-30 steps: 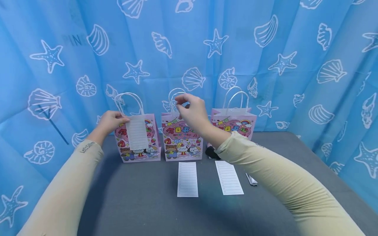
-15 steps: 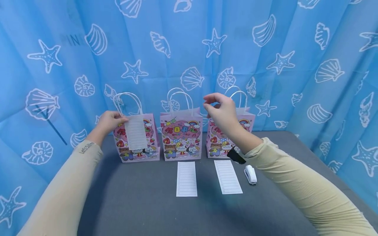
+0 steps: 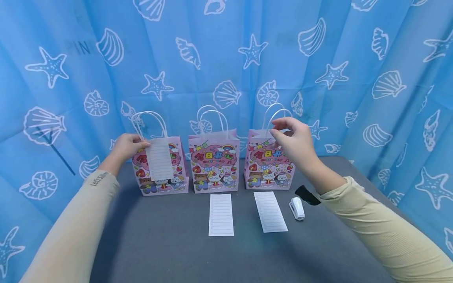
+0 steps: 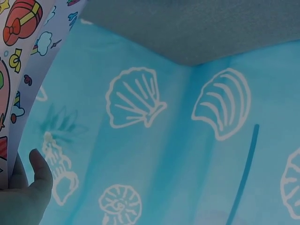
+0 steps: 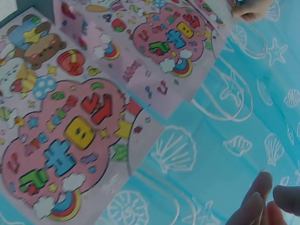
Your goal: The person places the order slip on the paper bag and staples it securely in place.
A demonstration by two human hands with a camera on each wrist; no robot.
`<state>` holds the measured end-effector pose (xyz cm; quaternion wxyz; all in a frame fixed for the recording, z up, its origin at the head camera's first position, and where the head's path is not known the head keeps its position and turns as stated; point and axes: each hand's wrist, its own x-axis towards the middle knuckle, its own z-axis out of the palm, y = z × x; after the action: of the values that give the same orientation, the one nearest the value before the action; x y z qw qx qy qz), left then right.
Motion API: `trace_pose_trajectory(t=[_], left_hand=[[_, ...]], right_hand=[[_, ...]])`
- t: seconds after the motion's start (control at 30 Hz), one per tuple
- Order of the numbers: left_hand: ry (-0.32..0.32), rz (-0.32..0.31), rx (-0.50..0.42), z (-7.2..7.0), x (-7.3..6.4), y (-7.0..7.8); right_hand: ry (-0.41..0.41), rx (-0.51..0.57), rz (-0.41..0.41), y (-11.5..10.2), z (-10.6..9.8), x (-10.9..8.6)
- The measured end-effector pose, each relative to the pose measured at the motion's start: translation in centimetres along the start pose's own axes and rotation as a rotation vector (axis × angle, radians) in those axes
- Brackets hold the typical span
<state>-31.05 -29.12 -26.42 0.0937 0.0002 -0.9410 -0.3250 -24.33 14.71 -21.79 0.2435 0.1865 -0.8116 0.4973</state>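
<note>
My left hand (image 3: 128, 148) pinches a lined paper slip (image 3: 160, 159) at its upper left corner, against the front of the left pink gift bag (image 3: 180, 184). In the left wrist view, the thumb (image 4: 41, 171) shows beside the bag's edge (image 4: 28, 93); the slip is out of sight there. My right hand (image 3: 295, 137) hangs in the air before the right gift bag (image 3: 268, 173), its fingers loosely bent and nothing visible between them. The middle gift bag (image 3: 214, 173) stands upright between the other two. A white stapler (image 3: 297, 208) lies on the table below my right hand.
Two more lined paper slips (image 3: 221, 215) lie flat on the grey table (image 3: 170, 243), in front of the middle and right bags. All the bags have white looped handles. A blue shell-print curtain (image 3: 198, 47) hangs behind and beside the table.
My right hand has moved right, from before the middle bag to before the right bag, uncovering the stapler. My left hand stays at the left bag with the slip.
</note>
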Motion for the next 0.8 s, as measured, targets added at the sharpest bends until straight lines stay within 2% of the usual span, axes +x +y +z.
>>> trace_pose_trajectory(t=[0.37, 0.8], left_hand=[[-0.005, -0.007, 0.001, -0.2, 0.1, 0.0], [-0.005, -0.023, -0.01, 0.1, 0.0, 0.1]], right_hand=[[0.048, -0.061, 0.078, 1.3, -2.8, -1.1], [0.084, -0.106, 0.162, 4.4, -4.6, -2.7]])
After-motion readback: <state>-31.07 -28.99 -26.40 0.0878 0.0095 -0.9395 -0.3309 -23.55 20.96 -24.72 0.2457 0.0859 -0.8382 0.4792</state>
